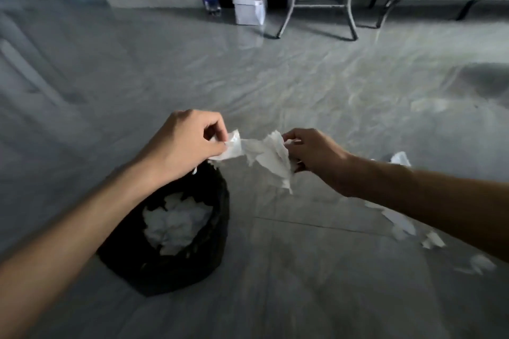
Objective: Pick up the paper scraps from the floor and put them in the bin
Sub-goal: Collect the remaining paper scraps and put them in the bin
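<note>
A torn, crumpled bunch of white paper scraps (261, 155) hangs between both hands, above the floor. The left hand (183, 143) pinches one end between thumb and fingertips; the right hand (311, 153) has its fingers closed on the other end. Just below the left fingers stands the round bin lined with black plastic (209, 250), already holding white paper. This looks like the carry-and-drop step: next, the bunch must shift over the bin's mouth before letting go. More loose white scraps (405, 226) lie beneath the right forearm; the grey floor (275, 85) beyond the fingers is open.

Floor scraps (405, 224) blurred (arm overlaps).
</note>
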Demonstrator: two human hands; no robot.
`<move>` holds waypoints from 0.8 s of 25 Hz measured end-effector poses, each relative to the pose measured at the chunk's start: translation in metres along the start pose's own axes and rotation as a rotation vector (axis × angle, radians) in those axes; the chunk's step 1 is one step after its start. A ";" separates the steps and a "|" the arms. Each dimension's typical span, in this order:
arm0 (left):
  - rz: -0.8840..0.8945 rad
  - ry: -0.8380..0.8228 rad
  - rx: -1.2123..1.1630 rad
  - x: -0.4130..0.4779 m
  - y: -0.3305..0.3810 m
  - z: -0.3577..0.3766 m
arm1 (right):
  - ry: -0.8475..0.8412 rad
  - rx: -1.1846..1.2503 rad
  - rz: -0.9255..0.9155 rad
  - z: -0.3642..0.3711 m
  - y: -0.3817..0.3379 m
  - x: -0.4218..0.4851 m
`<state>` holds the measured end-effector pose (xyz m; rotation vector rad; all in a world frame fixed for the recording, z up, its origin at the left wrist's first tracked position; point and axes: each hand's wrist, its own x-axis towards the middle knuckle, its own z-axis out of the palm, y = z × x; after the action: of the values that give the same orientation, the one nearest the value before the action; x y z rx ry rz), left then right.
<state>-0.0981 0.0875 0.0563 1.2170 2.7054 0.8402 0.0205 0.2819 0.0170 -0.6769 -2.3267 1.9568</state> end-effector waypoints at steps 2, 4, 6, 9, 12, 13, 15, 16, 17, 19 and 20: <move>-0.111 -0.090 0.123 -0.024 -0.043 -0.008 | -0.054 0.031 -0.029 0.038 -0.025 0.017; -0.213 -0.219 0.172 -0.046 -0.085 -0.005 | -0.115 0.065 -0.022 0.078 -0.041 0.030; -0.309 -0.301 0.198 -0.061 -0.119 0.005 | -0.154 0.076 0.000 0.112 -0.044 0.041; -0.391 -0.414 0.196 -0.073 -0.145 0.020 | -0.156 0.044 0.114 0.144 -0.027 0.050; -0.442 -0.408 0.173 -0.080 -0.147 0.018 | -0.263 0.006 0.269 0.158 -0.013 0.049; -0.440 -0.364 0.168 -0.081 -0.144 0.015 | -0.312 0.001 0.294 0.158 -0.013 0.046; -0.431 -0.247 0.171 -0.080 -0.131 0.009 | -0.407 -0.045 0.276 0.151 -0.019 0.045; -0.426 -0.190 0.171 -0.077 -0.121 0.007 | -0.438 -0.083 0.250 0.144 -0.023 0.045; -0.408 -0.147 0.166 -0.072 -0.110 0.007 | -0.448 -0.104 0.226 0.134 -0.026 0.044; -0.344 -0.121 0.141 -0.058 -0.081 0.012 | -0.448 -0.126 0.184 0.103 -0.029 0.043; -0.305 -0.142 0.124 -0.049 -0.065 0.018 | -0.437 -0.137 0.173 0.083 -0.027 0.041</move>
<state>-0.1036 0.0259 0.0010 0.8130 2.7597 0.5342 -0.0496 0.2156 0.0144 -0.5129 -2.7565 2.2257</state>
